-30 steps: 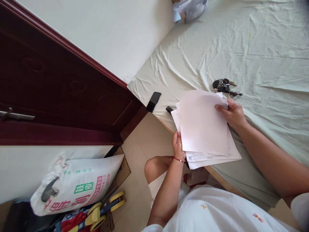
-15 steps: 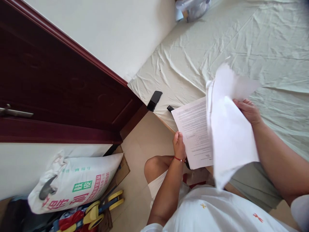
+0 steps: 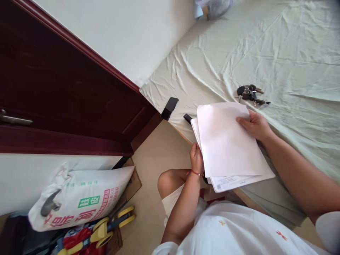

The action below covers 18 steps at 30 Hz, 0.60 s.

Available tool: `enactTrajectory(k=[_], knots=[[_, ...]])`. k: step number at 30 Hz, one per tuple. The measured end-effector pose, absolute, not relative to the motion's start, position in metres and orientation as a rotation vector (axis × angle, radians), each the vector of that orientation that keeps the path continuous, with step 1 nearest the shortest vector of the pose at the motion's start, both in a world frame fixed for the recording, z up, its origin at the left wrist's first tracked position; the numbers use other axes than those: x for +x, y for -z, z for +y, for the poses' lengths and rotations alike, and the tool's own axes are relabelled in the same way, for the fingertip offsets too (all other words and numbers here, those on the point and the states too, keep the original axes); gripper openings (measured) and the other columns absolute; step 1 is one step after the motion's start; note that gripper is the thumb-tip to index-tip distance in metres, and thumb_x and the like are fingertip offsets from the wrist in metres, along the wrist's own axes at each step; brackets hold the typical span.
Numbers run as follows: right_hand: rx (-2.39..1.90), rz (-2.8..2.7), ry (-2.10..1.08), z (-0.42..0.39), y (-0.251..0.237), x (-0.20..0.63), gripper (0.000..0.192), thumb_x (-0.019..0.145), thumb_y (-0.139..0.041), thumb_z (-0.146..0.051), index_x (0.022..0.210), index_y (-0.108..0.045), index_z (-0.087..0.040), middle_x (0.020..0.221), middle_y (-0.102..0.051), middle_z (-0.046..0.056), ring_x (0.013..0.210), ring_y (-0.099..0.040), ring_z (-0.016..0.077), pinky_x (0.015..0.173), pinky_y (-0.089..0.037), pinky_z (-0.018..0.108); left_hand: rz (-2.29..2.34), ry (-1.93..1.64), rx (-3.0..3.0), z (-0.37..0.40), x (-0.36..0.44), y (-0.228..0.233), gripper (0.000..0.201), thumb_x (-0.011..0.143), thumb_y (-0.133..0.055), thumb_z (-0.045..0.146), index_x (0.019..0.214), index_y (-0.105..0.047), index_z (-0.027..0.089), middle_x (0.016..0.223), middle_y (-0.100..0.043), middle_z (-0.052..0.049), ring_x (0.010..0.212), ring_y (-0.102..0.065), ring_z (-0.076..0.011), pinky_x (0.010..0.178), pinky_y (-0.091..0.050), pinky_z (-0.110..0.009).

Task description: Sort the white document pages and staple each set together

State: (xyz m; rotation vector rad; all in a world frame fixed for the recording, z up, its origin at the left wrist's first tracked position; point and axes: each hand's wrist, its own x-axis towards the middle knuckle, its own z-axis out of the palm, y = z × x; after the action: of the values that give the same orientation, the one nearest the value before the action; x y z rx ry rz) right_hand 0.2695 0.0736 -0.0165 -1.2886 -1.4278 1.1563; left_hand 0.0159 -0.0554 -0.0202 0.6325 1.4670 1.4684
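Note:
A stack of white paper sheets (image 3: 228, 145) rests over the near edge of a bed with a pale green sheet (image 3: 278, 56). My left hand (image 3: 196, 159) grips the stack's lower left edge; a red string circles that wrist. My right hand (image 3: 255, 124) holds the top blank sheet at its right edge, fingers on top. Printed text shows on a lower sheet's bottom margin. A bunch of keys (image 3: 251, 94) lies on the sheet just beyond my right hand.
A black phone (image 3: 169, 108) lies at the bed's corner, a small black object (image 3: 187, 118) beside the papers. A dark red door (image 3: 61, 95) stands at left. On the floor are a printed white sack (image 3: 79, 198) and yellow-blue tools (image 3: 106, 226). A plastic bag (image 3: 212, 7) sits far back.
My right hand had lifted sheets up and to the right, showing a printed page and hiding the keys. Now a blank sheet lies flat on the stack and the keys show again.

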Motion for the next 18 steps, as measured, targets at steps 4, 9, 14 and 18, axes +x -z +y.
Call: enactTrajectory(k=[4,9,14,18], knots=[[-1.378,-1.502,-1.107,0.0751,0.0178,0.271,0.026,0.087,-0.073,-0.047,0.098,-0.07,-0.023,0.077,-0.067,0.003,0.067,-0.058,0.0207,0.059,-0.05,0.033,1.442,-1.483,0.636,-0.0556,0.0152,0.0234,0.048,0.083,-0.08,0.067,0.091,-0.075,0.02,0.089,-0.075,-0.001,0.082,-0.065,-0.0148,0.08,-0.049,-0.026],[-1.404,-1.498,-1.026,0.0779,0.0198,0.2699,0.022,0.086,-0.07,-0.044,0.095,-0.069,-0.024,0.079,-0.065,0.003,0.07,-0.056,0.0213,0.063,-0.049,0.034,1.497,-1.509,0.561,-0.0549,0.015,0.0274,0.052,0.075,-0.085,0.068,0.092,-0.075,0.019,0.093,-0.077,-0.002,0.09,-0.068,-0.0175,0.088,-0.05,-0.028],[-1.401,-1.505,-1.005,0.0779,0.0173,0.2684,0.02,0.086,-0.068,-0.041,0.095,-0.069,-0.023,0.078,-0.065,0.003,0.069,-0.055,0.0206,0.065,-0.048,0.035,1.541,-1.517,0.546,-0.0557,0.0146,0.0297,0.055,0.073,-0.086,0.069,0.097,-0.075,0.02,0.096,-0.077,-0.003,0.095,-0.068,-0.0193,0.094,-0.05,-0.03],[-1.378,-1.488,-0.998,0.0764,0.0166,0.2669,0.021,0.086,-0.067,-0.042,0.094,-0.068,-0.023,0.077,-0.064,0.003,0.068,-0.054,0.0196,0.065,-0.048,0.034,1.533,-1.45,0.677,-0.0577,0.016,0.026,0.053,0.081,-0.079,0.07,0.097,-0.074,0.02,0.094,-0.076,-0.003,0.09,-0.066,-0.0185,0.087,-0.049,-0.029]])
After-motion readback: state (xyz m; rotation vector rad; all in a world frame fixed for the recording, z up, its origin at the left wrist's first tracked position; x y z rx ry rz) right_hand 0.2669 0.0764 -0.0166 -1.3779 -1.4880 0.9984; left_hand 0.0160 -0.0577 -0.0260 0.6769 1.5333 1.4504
